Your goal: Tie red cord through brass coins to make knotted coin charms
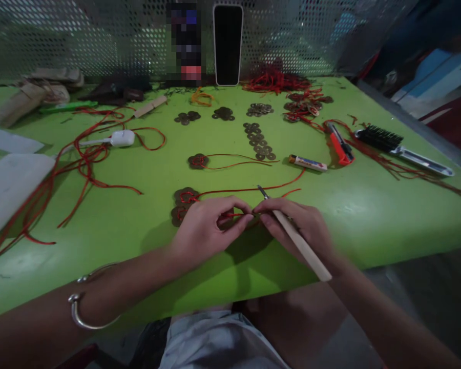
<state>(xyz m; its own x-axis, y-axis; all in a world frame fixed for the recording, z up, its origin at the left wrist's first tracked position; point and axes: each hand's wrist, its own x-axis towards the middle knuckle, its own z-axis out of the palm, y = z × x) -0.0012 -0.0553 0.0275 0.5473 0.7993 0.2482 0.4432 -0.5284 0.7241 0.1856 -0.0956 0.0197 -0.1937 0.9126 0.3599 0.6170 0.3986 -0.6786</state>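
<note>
My left hand (205,225) is closed, thumb and forefinger pinching a red cord (236,215). Just right of it, my right hand (297,220) grips a tool with a pale wooden handle (303,246) and a slim metal tip (263,192). The right thumb and forefinger meet close to the left fingertips; whether they also pinch the cord I cannot tell. Dark round coins tied with red cord (186,196) lie against the left hand, partly hidden by it. Another tied coin cluster (198,161) with two loose cord ends rests farther back.
Loose coins lie in piles (223,113) and a double row (259,141). On the right are a glue tube (308,163), a red box cutter (341,146) and a brush (403,148). Red cords (86,154) tangle on the left. A phone (228,46) stands at the back.
</note>
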